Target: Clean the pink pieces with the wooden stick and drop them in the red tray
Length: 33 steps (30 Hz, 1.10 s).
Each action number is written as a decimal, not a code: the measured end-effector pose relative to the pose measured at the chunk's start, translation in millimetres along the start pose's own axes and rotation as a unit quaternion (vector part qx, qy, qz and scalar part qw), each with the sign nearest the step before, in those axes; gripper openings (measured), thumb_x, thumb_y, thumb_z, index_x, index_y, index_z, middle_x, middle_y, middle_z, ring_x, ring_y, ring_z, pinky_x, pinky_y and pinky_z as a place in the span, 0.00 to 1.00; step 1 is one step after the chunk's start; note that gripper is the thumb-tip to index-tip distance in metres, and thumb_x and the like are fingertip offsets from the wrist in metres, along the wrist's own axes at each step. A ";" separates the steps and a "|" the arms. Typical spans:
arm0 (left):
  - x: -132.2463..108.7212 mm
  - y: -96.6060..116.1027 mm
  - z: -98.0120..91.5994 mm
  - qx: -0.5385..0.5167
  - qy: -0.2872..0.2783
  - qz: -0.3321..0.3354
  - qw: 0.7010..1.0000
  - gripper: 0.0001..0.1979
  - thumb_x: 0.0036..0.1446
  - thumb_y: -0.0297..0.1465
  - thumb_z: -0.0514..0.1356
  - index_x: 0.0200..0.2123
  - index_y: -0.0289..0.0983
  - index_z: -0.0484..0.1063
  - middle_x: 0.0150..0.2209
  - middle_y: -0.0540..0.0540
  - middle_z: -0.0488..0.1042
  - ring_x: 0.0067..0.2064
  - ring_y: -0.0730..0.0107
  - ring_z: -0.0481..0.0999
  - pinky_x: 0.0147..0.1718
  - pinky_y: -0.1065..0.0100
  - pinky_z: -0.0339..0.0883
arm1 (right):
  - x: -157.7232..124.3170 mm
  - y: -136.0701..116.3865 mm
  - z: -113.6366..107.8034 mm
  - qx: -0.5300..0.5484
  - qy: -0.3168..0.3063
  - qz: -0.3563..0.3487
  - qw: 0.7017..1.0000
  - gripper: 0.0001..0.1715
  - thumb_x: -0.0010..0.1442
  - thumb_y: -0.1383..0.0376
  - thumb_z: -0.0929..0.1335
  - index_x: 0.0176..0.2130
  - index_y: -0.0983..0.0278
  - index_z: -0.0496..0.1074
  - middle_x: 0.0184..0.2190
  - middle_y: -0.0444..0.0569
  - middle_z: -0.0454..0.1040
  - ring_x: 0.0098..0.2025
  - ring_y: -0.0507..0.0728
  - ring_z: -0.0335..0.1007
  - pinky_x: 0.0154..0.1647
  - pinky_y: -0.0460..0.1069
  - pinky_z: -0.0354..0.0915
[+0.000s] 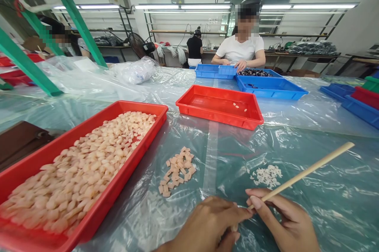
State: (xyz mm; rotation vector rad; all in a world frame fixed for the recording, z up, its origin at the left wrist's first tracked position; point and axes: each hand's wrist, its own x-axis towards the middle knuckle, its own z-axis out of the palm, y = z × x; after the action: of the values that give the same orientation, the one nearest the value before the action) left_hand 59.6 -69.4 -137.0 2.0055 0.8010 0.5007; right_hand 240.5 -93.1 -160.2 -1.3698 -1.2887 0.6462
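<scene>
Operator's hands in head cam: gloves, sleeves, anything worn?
Both are bare: the left hand and the right hand have no gloves, and no rings or finger tape show. The wrists and forearms run out of the bottom of the frame, so sleeves and any watch or band can't be seen.

Bright, even light from ceiling fluorescent tubes (183, 6); glare on plastic sheeting (310, 204) past the right hand (284, 220); edges bowed, wide-angle.

Plastic-covered worktable (331, 212), heaped red tray (133, 165), second red tray (216, 114), loose pale pieces (177, 171)
</scene>
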 end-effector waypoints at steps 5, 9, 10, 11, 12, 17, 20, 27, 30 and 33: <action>2.3 -8.1 7.5 -0.031 0.070 -0.031 0.997 0.22 0.59 0.21 0.53 0.55 0.42 0.68 0.52 0.47 0.73 0.56 0.61 0.67 0.56 0.64 0.54 | 2.2 -2.1 -0.9 0.015 0.000 0.007 1.000 0.06 0.51 0.60 0.71 0.26 0.57 0.80 0.28 0.47 0.81 0.29 0.57 0.77 0.27 0.44 0.72; 7.7 -13.4 12.4 -0.003 0.038 -0.028 0.999 0.26 0.61 0.21 0.50 0.62 0.42 0.58 0.58 0.45 0.67 0.64 0.59 0.56 0.62 0.56 0.39 | 4.8 0.4 -3.1 -0.009 -0.023 -0.055 0.998 0.06 0.53 0.63 0.71 0.28 0.57 0.80 0.28 0.47 0.81 0.25 0.56 0.76 0.27 0.45 0.74; 8.6 -14.3 13.0 0.002 0.025 -0.029 0.999 0.27 0.61 0.21 0.50 0.63 0.41 0.57 0.59 0.44 0.66 0.64 0.59 0.55 0.62 0.55 0.37 | 5.2 1.3 -3.4 -0.013 -0.027 -0.061 0.998 0.06 0.53 0.63 0.71 0.28 0.58 0.80 0.28 0.47 0.81 0.25 0.57 0.77 0.28 0.45 0.74; 9.1 -15.0 13.3 0.004 0.017 -0.030 0.999 0.27 0.60 0.21 0.50 0.63 0.40 0.56 0.59 0.43 0.66 0.64 0.58 0.55 0.62 0.55 0.35 | 5.5 2.2 -3.6 -0.015 -0.029 -0.064 0.997 0.06 0.53 0.63 0.71 0.29 0.58 0.80 0.28 0.47 0.82 0.25 0.57 0.77 0.28 0.46 0.74; 9.2 -15.6 13.3 0.003 0.014 -0.029 0.999 0.28 0.60 0.21 0.52 0.63 0.40 0.56 0.59 0.44 0.65 0.64 0.58 0.55 0.62 0.56 0.35 | 5.7 3.1 -3.8 -0.016 -0.028 -0.064 0.997 0.06 0.54 0.63 0.70 0.29 0.58 0.80 0.29 0.48 0.82 0.25 0.57 0.77 0.29 0.46 0.74; 5.4 -13.9 11.4 0.028 0.090 -0.045 0.995 0.23 0.56 0.26 0.59 0.55 0.39 0.67 0.53 0.42 0.71 0.54 0.52 0.66 0.54 0.59 0.50 | 4.6 3.8 -2.3 -0.019 -0.038 -0.056 0.997 0.05 0.54 0.64 0.70 0.28 0.58 0.79 0.27 0.45 0.81 0.26 0.55 0.77 0.29 0.44 0.72; 4.3 -10.2 11.2 0.072 0.133 -0.072 0.986 0.11 0.55 0.27 0.59 0.42 0.37 0.74 0.38 0.41 0.76 0.41 0.54 0.72 0.42 0.61 0.56 | 3.0 1.3 0.5 0.004 -0.024 -0.023 0.999 0.06 0.53 0.63 0.71 0.25 0.57 0.79 0.28 0.45 0.82 0.28 0.56 0.77 0.30 0.44 0.71; 4.7 -9.2 12.5 0.051 0.080 -0.145 0.985 0.17 0.46 0.20 0.58 0.40 0.39 0.74 0.21 0.52 0.72 0.26 0.65 0.70 0.39 0.64 0.55 | 1.2 -3.0 3.6 0.031 -0.022 0.001 0.999 0.05 0.52 0.63 0.72 0.25 0.55 0.80 0.27 0.42 0.81 0.28 0.54 0.75 0.30 0.42 0.69; 3.8 -8.7 12.2 0.059 0.099 -0.165 0.980 0.11 0.55 0.30 0.59 0.42 0.40 0.75 0.25 0.49 0.74 0.28 0.62 0.71 0.40 0.62 0.55 | 0.2 -2.6 4.0 0.033 -0.027 0.001 0.999 0.05 0.51 0.63 0.72 0.26 0.54 0.80 0.28 0.41 0.81 0.30 0.54 0.76 0.32 0.41 0.69; 4.1 -7.5 12.6 0.096 0.101 -0.144 0.980 0.08 0.58 0.29 0.57 0.38 0.40 0.76 0.32 0.46 0.76 0.33 0.60 0.73 0.41 0.61 0.57 | -0.5 -1.3 3.9 0.030 -0.032 0.017 0.999 0.05 0.52 0.62 0.72 0.26 0.53 0.80 0.28 0.41 0.81 0.30 0.53 0.76 0.31 0.41 0.69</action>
State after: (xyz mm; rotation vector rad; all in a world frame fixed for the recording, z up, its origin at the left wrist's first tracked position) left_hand 67.7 -71.0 -149.8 1.9869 1.2872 0.4767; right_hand 236.4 -92.5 -160.1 -1.3330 -1.2895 0.7515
